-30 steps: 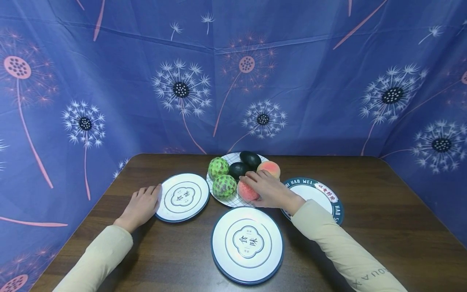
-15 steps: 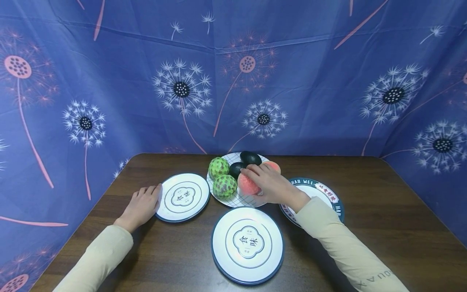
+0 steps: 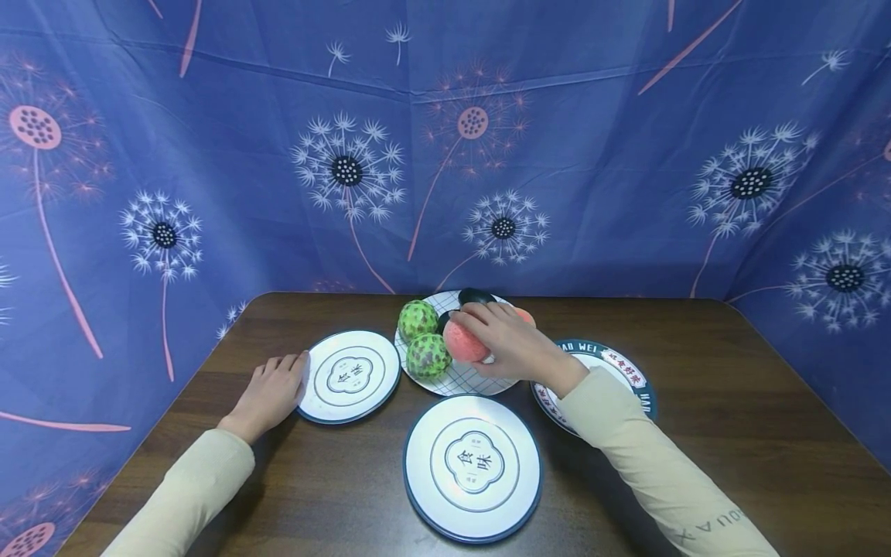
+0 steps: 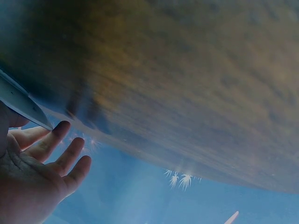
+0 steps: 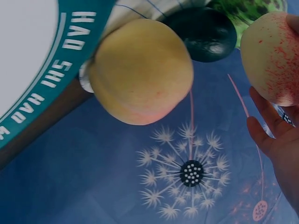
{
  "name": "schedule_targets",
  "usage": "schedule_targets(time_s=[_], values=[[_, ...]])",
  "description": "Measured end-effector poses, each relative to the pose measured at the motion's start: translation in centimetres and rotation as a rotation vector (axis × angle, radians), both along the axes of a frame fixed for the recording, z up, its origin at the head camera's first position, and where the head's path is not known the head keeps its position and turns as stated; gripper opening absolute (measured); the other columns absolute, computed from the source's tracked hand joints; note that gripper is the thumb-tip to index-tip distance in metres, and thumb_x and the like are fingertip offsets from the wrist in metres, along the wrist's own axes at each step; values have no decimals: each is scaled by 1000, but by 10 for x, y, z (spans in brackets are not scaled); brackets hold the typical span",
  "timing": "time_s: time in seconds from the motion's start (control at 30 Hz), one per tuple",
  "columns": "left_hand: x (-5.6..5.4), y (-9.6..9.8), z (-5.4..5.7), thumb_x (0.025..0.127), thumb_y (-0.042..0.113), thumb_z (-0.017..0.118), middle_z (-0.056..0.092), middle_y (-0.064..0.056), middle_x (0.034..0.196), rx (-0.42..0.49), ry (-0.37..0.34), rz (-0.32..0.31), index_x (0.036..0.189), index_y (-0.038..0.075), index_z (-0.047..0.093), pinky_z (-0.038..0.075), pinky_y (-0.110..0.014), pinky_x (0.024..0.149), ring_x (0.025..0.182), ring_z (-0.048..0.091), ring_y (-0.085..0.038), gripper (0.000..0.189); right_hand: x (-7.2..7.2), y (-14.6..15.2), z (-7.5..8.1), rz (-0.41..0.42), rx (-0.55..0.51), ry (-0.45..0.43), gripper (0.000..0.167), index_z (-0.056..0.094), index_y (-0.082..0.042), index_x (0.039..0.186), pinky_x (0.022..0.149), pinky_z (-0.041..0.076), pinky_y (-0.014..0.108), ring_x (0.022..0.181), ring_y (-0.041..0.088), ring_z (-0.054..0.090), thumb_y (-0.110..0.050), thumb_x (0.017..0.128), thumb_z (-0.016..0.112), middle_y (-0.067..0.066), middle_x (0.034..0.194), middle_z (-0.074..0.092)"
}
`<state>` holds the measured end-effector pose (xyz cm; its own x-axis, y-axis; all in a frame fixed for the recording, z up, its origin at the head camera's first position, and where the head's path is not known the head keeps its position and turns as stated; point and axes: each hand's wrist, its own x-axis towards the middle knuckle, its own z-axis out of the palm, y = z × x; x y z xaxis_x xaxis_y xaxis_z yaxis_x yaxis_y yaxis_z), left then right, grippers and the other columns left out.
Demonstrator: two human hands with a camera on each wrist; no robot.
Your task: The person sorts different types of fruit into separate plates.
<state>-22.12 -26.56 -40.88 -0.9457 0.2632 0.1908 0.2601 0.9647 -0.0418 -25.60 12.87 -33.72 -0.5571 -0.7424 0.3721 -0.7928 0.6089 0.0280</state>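
My right hand (image 3: 511, 344) grips a pinkish-red peach (image 3: 463, 343) over the checked plate (image 3: 468, 381) at the back. In the right wrist view the held peach (image 5: 267, 58) shows its pale, red-speckled side, with fingers under it. A second peach (image 5: 142, 72), yellow, sits behind my hand, mostly hidden in the head view. Beside the held peach are two green fruits (image 3: 428, 355) with purple spots and two dark avocados (image 3: 476, 296), partly covered. My left hand (image 3: 273, 387) rests at the left rim of a white plate (image 3: 351, 402), its fingers (image 4: 71, 151) fairly straight.
A blue-rimmed white plate (image 3: 472, 510) lies at the front middle of the brown wooden table (image 3: 731, 387). On the right, a green-rimmed plate (image 3: 624, 368) is partly under my right forearm. A blue dandelion-print cloth (image 3: 599, 155) hangs behind.
My right hand has closed on the red peach and raised it slightly, up and to the left, now covering more of the near avocado. My left hand stays still on its plate.
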Motion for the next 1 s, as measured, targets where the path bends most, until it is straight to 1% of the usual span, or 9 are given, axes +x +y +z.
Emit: schedule_targets(time_s=[0.13, 0.23, 0.33, 0.43, 0.57, 0.77, 0.87, 1.0], values=[[1, 1, 1, 87, 12, 54, 52, -27, 122, 2, 3, -6, 130, -7, 42, 37, -60, 92, 110, 47, -45, 48, 0, -6, 7, 20, -21, -20, 78, 39, -16, 136, 101, 39, 43, 113, 21, 46, -34, 70, 75, 4, 131, 46], [2, 1, 2, 87, 12, 53, 52, -27, 121, 1, 3, -8, 129, -7, 42, 37, -60, 92, 110, 47, -45, 48, 0, -13, 11, 37, -29, -16, 77, 40, -15, 135, 97, 41, 41, 110, 21, 47, -34, 69, 75, 5, 130, 47], [1, 1, 2, 87, 12, 53, 52, -26, 121, -2, 4, -6, 129, -7, 42, 37, -59, 92, 110, 47, -45, 47, 0, -21, 13, 55, -40, -10, 78, 40, -13, 135, 96, 41, 41, 109, 22, 47, -32, 69, 76, 6, 129, 47], [1, 1, 2, 87, 12, 52, 52, -26, 121, -5, 4, -5, 129, -7, 42, 37, -59, 91, 110, 47, -45, 47, 0, -28, 15, 60, -36, -8, 80, 38, -14, 136, 98, 39, 42, 110, 22, 46, -31, 68, 77, 5, 130, 46], [0, 1, 1, 88, 12, 52, 52, -26, 122, -8, 2, 0, 129, -8, 42, 37, -59, 91, 110, 47, -45, 47, 2, -39, 17, 59, -35, -27, 83, 36, -14, 137, 101, 38, 42, 114, 23, 45, -32, 67, 78, 5, 132, 44], [1, 2, 2, 88, 12, 51, 52, -26, 121, -6, 1, 1, 129, -7, 42, 38, -59, 91, 109, 47, -45, 47, 3, -57, 19, 72, -20, -27, 84, 36, -8, 136, 101, 40, 40, 117, 23, 45, -33, 68, 77, 6, 134, 44], [1, 2, 2, 88, 12, 51, 52, -26, 121, -3, 0, 1, 129, -7, 42, 37, -59, 91, 110, 47, -45, 47, 3, -65, 18, 75, 0, -29, 82, 36, -9, 136, 99, 42, 36, 118, 22, 44, -35, 69, 76, 5, 135, 44], [1, 1, 2, 89, 13, 51, 51, -26, 122, 1, -1, 3, 130, -7, 41, 37, -59, 93, 111, 47, -45, 47, 4, -77, 15, 82, 3, -75, 80, 35, -11, 136, 97, 44, 33, 119, 20, 43, -34, 71, 74, 4, 134, 44]])
